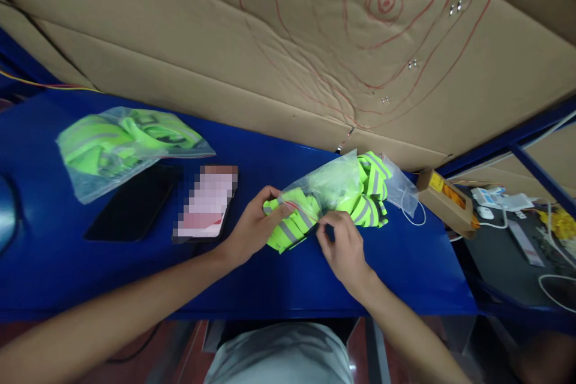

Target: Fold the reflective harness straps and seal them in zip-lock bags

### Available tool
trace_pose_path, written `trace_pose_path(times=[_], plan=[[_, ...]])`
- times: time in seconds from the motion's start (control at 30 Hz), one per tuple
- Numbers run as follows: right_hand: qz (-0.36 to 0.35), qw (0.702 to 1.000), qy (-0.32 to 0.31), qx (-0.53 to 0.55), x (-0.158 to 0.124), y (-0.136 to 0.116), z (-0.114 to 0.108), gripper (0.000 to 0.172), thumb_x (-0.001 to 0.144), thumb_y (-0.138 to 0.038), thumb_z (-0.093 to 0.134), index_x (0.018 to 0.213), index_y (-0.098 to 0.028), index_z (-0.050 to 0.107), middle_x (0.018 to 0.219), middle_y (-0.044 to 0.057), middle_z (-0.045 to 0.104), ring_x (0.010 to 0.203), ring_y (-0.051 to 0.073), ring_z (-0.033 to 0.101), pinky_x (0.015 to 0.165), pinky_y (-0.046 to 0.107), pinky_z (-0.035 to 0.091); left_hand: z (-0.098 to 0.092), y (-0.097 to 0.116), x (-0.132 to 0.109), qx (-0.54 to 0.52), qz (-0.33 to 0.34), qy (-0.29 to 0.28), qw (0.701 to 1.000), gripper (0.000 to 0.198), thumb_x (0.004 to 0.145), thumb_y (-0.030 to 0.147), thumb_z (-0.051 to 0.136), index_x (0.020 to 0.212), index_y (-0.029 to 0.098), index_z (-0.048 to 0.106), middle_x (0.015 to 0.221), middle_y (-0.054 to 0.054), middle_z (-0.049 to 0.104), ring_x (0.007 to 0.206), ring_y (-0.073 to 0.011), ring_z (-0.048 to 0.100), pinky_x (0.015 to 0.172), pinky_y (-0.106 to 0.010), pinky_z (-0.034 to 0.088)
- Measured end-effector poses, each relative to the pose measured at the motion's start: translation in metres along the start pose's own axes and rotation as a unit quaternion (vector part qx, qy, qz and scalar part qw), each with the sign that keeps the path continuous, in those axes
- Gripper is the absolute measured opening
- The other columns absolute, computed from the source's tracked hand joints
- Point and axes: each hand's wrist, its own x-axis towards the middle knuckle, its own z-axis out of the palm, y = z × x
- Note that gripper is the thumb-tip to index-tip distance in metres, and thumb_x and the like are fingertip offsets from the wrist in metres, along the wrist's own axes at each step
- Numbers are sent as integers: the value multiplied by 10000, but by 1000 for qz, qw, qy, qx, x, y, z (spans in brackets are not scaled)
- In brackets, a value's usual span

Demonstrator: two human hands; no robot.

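Near edge of the blue surface (396,276): person's pale top just below it, both forearms reaching in over it. Right hand (344,246), right of the middle: fingers narrow, thumb and forefinger curled, tips at the mouth of a clear bag (333,177); cannot tell if they pinch it. Left hand (258,219) holds the bag's red-lined mouth and the green vest (288,231) bunched there, thumb over the top, fingers behind. Vest is grey-striped, near the middle of the surface, partly under the plastic. Left of that hand, apart: phone (207,204), screen blurred, then a dark flat slab (132,204). Right of the bag: more green cloth (373,192); open carton (445,201) at the right edge. Toward the far left corner, a bagged vest (130,138). Beyond the far edge, cardboard (288,60) with red curved lines
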Motion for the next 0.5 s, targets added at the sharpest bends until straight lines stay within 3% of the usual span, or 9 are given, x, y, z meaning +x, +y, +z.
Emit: trace_pose_path(times=[0.2, 0.33, 0.43, 0.5], plan=[[-10, 997, -39, 59, -1, -11, 6, 228, 953, -36, 507, 1079, -216, 567, 969, 82, 622, 953, 205, 639, 827, 352, 569, -5, -6, 5, 53, 76, 60, 994, 358, 867, 509, 689, 973, 207, 529, 811, 32, 572, 632, -97, 508, 591, -213, 452], [3, 993, -15, 119, 9, -15, 5, 253, 947, -15, 499, 1054, -232, 573, 977, 63, 641, 955, 192, 636, 863, 359, 547, -9, -7, 8, 112, 125, 70, 983, 300, 899, 462, 652, 1004, 203, 544, 888, 11, 586, 717, -119, 538, 658, -235, 458], [57, 988, -32, 143, 15, -17, 5, 216, 959, -42, 478, 1008, -231, 571, 946, 48, 633, 899, 178, 626, 820, 340, 534, -10, -8, 7, 109, 145, 88, 979, 286, 912, 452, 630, 1020, 202, 544, 946, -10, 602, 789, -144, 574, 689, -252, 467], [129, 973, -57, 181, 17, -16, 7, 136, 955, -100, 510, 942, -227, 555, 889, 29, 610, 826, 166, 619, 759, 319, 531, -10, -8, 7, 93, 164, 101, 977, 303, 899, 453, 648, 1031, 202, 544, 1033, -33, 616, 869, -164, 596, 727, -262, 478]])
